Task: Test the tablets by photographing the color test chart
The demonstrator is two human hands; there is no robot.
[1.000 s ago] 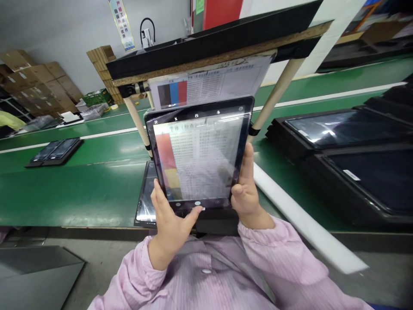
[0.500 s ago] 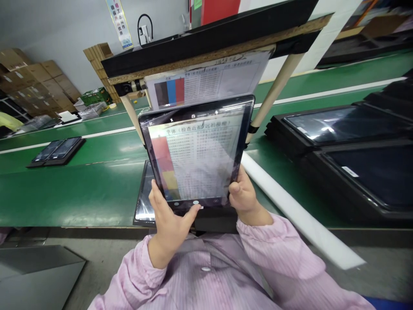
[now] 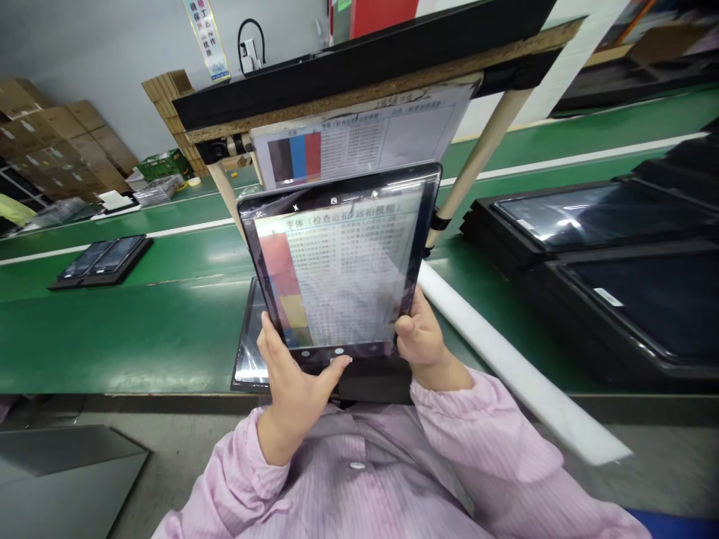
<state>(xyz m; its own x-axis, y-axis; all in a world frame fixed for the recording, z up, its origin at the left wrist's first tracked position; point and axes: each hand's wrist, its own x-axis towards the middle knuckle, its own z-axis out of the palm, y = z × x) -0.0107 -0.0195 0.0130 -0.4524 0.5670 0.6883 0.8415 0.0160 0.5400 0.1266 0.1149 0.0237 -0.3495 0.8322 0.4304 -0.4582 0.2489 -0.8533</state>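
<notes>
Both hands hold a tablet point(image 3: 348, 277) upright and slightly tilted in front of me. Its lit screen shows a camera view of a printed sheet with text and colour blocks. My left hand point(image 3: 297, 389) grips the lower left side, its thumb lying at the bottom edge near the shutter button. The lower right edge is clasped by my right hand point(image 3: 421, 337), thumb on the front and fingers hidden behind. Behind the tablet, a printed test chart point(image 3: 359, 142) hangs from a shelf. Another tablet point(image 3: 250, 344) lies on the bench, partly covered by the held one.
A black-edged shelf point(image 3: 359, 64) stands on pale posts over the green bench point(image 3: 123, 329). Stacked black trays with tablets point(image 3: 645, 299) lie to the right, beside a white foam strip point(image 3: 522, 367). Two tablets in a tray point(image 3: 101, 260) sit at left. Cardboard boxes point(image 3: 61, 142) are piled behind.
The held tablet and both hands have shifted very slightly left in the view. The left thumb stays at the bottom edge, and the grip is the same.
</notes>
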